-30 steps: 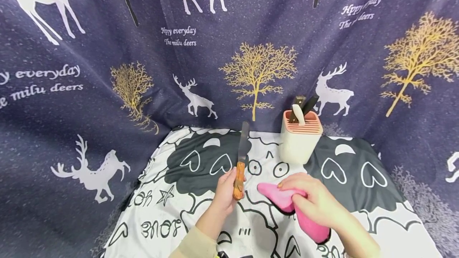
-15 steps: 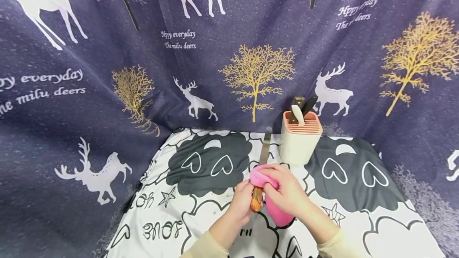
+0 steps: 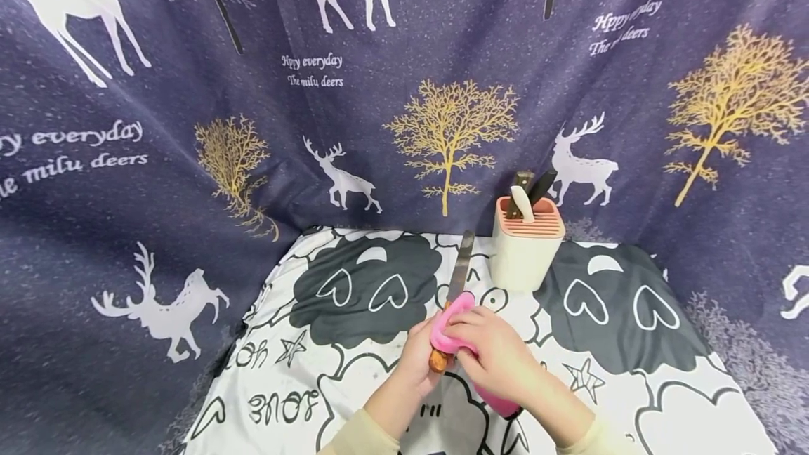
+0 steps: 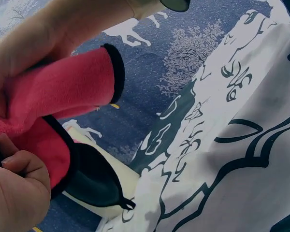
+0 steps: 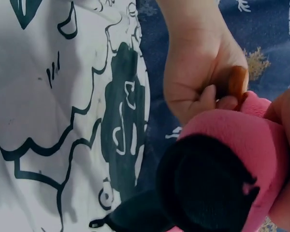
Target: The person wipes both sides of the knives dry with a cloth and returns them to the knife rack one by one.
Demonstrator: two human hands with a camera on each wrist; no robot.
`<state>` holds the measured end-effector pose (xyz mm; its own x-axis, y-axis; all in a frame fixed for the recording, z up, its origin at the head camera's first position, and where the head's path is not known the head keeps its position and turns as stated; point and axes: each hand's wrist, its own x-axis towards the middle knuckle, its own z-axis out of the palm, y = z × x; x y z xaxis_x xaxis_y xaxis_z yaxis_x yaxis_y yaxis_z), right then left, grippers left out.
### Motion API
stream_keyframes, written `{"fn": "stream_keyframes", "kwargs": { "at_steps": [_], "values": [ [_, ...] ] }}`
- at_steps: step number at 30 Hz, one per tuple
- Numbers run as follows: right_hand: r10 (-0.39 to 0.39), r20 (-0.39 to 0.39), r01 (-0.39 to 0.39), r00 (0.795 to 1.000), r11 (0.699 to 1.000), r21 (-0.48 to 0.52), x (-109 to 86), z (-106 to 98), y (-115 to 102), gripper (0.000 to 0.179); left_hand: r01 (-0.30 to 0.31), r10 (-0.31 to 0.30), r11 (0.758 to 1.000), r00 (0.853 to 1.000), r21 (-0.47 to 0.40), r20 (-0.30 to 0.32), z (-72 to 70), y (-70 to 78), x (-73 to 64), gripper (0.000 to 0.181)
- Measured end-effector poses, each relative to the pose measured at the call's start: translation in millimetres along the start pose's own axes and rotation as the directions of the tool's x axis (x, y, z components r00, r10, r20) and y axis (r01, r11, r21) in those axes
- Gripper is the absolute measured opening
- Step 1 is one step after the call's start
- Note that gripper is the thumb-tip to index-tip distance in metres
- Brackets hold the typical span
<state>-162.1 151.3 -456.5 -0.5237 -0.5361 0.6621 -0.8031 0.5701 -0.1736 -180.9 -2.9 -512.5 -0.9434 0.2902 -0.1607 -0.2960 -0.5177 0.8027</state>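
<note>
My left hand (image 3: 418,354) grips the orange-brown wooden handle (image 3: 438,361) of a knife, whose long blade (image 3: 462,265) points away toward the back. With my right hand (image 3: 496,350) I hold a pink cloth (image 3: 452,325) with dark edging, folded over the upper part of the handle. The cloth's loose end hangs below the right palm. In the left wrist view the pink cloth (image 4: 63,89) shows a black border and a dark underside. The right wrist view has the handle's butt (image 5: 237,80) sticking out of the left fist, with the cloth (image 5: 232,130) beside it.
A cream knife block (image 3: 524,255) with a pink slotted top stands at the back right, several handles (image 3: 523,199) rising from it. A black-and-white patterned cloth (image 3: 354,385) covers the table. Behind it hangs a dark blue curtain (image 3: 379,111) printed with deer and trees.
The knife has moved right and the right hand has come left, bringing the pink cloth onto it. Over the last half second the cloth has slid down toward the handle's butt.
</note>
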Motion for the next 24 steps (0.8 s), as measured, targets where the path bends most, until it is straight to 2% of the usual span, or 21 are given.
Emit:
{"fn": "stream_keyframes", "kwargs": {
  "at_steps": [9,13,18,21,24],
  "values": [
    [-0.122,0.069,0.127,0.990,0.989,-0.073,3.9,-1.7,-23.2,0.022,-0.035,0.034,0.998,0.999,-0.053,-0.014,-3.9,-2.3,-1.8,0.028],
    [-0.178,0.072,0.183,0.981,0.980,-0.075,4.2,-3.1,-29.7,0.023,-0.045,0.044,0.999,0.999,-0.012,-0.027,-6.7,-1.1,-0.1,0.030],
    [-0.253,0.079,0.256,0.964,0.966,-0.022,0.0,-1.1,-36.3,0.027,-0.084,0.086,0.995,0.996,0.055,-0.037,-12.9,1.0,4.7,0.029],
    [-0.255,0.077,0.253,0.964,0.967,0.033,-7.3,2.2,-36.3,0.031,-0.071,0.073,0.996,0.997,0.048,-0.038,-18.5,3.3,8.1,0.029],
    [-0.199,0.066,0.193,0.978,0.977,0.091,-19.0,4.4,-32.0,0.035,-0.045,0.047,0.998,0.998,0.044,-0.045,-25.3,6.3,11.0,0.029]
  ]
}}
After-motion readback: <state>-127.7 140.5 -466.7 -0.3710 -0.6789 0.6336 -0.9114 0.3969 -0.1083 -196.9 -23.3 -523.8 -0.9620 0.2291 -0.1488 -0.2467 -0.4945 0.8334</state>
